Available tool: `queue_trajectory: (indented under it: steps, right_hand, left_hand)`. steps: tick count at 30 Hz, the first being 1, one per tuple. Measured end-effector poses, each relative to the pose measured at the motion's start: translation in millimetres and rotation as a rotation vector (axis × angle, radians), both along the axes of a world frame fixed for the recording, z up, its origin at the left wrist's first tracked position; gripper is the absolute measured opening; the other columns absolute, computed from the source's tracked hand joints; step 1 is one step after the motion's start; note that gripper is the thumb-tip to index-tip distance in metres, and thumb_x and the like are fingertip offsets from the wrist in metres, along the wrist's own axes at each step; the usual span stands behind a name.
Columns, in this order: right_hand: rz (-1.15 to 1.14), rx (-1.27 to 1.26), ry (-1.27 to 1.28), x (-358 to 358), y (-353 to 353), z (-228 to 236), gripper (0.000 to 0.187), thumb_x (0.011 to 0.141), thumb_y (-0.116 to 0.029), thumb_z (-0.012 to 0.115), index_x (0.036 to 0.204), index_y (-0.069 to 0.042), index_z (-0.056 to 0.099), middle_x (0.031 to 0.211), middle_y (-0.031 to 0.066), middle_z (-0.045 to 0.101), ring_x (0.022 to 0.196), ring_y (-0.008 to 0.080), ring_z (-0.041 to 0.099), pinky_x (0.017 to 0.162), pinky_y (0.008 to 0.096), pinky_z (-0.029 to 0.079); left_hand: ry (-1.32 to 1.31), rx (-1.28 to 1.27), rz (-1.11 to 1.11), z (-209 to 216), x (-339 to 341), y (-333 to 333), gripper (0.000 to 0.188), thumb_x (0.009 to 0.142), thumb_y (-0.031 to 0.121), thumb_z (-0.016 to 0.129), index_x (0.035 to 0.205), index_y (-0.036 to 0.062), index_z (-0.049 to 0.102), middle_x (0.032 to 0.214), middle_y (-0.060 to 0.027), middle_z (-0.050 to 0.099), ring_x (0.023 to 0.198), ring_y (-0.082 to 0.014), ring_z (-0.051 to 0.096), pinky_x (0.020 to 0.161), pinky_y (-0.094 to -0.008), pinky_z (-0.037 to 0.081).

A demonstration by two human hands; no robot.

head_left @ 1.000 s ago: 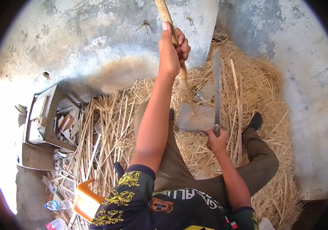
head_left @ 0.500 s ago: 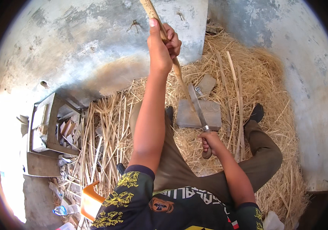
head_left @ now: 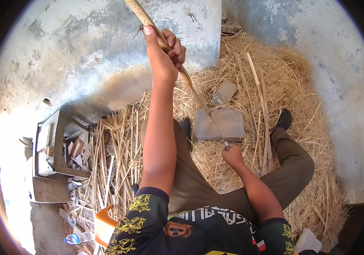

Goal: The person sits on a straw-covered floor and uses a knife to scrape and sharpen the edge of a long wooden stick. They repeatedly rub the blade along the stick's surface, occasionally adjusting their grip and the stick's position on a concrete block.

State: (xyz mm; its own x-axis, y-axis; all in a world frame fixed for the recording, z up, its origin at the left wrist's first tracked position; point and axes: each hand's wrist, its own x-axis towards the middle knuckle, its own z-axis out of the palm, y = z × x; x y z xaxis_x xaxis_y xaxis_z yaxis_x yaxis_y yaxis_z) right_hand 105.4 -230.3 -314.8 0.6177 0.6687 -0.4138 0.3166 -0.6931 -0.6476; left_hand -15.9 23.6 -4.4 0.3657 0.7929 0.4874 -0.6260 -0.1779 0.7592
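My left hand [head_left: 163,50] is raised at the top, wrapped round a long pale stick [head_left: 141,15] that looks like split bamboo. The stick slants down to the right, and its lower end reaches the near side of a flat grey block [head_left: 202,127]. My right hand [head_left: 233,156] grips a long knife [head_left: 217,126] by its handle. The knife's blade is turned edge-on, so it shows as a thin line over the block. Its tip lies close to the stick's lower end; whether they touch I cannot tell.
Pale shavings [head_left: 288,76] cover the floor around my legs. Long strips [head_left: 258,85] lie right of the block, and a smaller flat stone [head_left: 226,90] behind it. At left are a wooden frame box [head_left: 58,148], cut sticks [head_left: 114,153], an orange container [head_left: 105,225] and a plastic bottle [head_left: 80,238].
My left hand has shifted left and slightly down with the stick, which leans more. My right hand has rolled the knife, so its blade face has turned from view.
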Motion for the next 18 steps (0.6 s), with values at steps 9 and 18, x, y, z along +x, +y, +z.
queue_trajectory:
  steps: [9, 18]
  right_hand:
    - [0.016, 0.509, -0.126, -8.0, 14.8, 59.6, 0.028, 0.087, -0.02, 0.07, 0.071, 0.0, 0.058, 0.057, 0.0041, 0.054, 0.05, 0.0157, 0.05, 0.05, 0.0333, 0.04]
    - [0.036, 0.178, -0.17, 0.4, 0.8, -7.9, 0.033, 0.09, -0.017, 0.067, 0.064, -0.003, 0.053, 0.058, 0.0045, 0.054, 0.049, 0.0141, 0.047, 0.049, 0.0355, 0.037]
  left_hand:
    - [-0.025, -0.029, 0.056, 0.2, 5.6, 7.5, 0.065, 0.096, 0.076, 0.035, 0.076, 0.0136, 0.035, 0.052, 0.005, 0.024, 0.043, -0.0079, 0.018, 0.04, -0.0272, 0.014]
    - [-0.053, -0.042, 0.049, -0.9, -10.7, 12.4, 0.065, 0.097, 0.075, 0.034, 0.077, 0.0129, 0.036, 0.052, 0.0053, 0.024, 0.044, -0.0082, 0.019, 0.041, -0.0273, 0.014]
